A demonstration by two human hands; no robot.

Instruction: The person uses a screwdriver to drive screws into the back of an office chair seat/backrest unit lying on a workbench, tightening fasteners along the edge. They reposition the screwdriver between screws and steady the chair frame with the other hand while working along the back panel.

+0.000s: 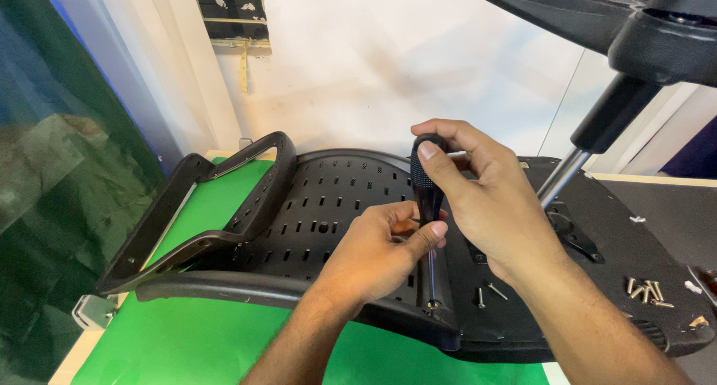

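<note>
My right hand (pixel 485 198) grips the black handle of a screwdriver (pixel 427 177) held upright. Its metal shaft runs down to a screw (pixel 432 304) at the front edge of a black plastic chair back (pixel 328 198) with slotted holes. My left hand (pixel 373 254) steadies the shaft, thumb pressed against the lower handle. The chair back lies flat beside the underside of a black chair seat (pixel 597 288).
An armrest loop (pixel 216 198) rises at the left of the chair back. Loose screws (pixel 646 292) lie on the seat at right, two more (pixel 489 292) nearer the hands. A chair base and gas cylinder (pixel 582 150) jut up at right. A green mat (pixel 194 340) covers the table.
</note>
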